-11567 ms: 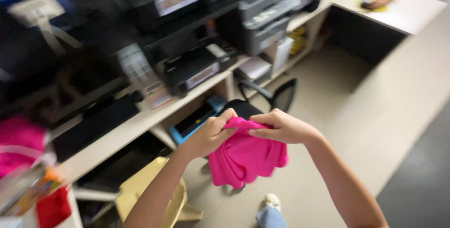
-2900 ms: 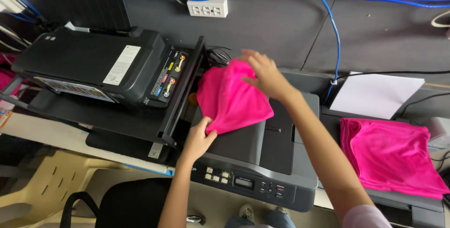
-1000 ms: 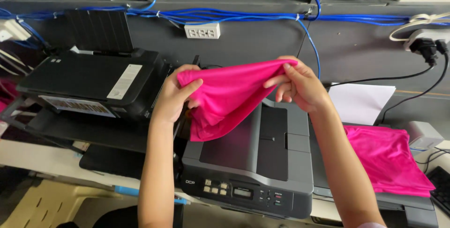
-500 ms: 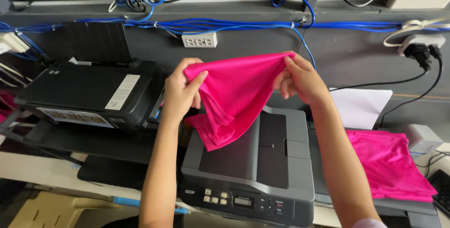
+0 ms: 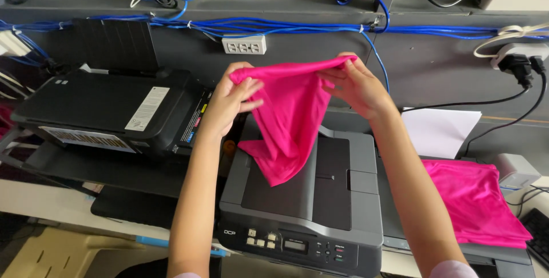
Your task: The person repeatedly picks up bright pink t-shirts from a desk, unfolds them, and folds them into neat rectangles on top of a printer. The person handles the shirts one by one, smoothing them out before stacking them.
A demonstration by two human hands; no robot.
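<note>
This is an office or print workroom. Two printers (image 5: 303, 198) (image 5: 114, 112) sit below the hands. Blue cables (image 5: 229, 26) and a wall socket (image 5: 245, 44) run above them.

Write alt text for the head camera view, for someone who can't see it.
Two bare hands, left hand and right hand, hold a bright pink cloth stretched between them above a grey printer. A black printer sits to the left, a second pink cloth lies to the right, and blue cables run along the wall.

Pink cloth (image 5: 289, 120) now higher, slacker
</note>
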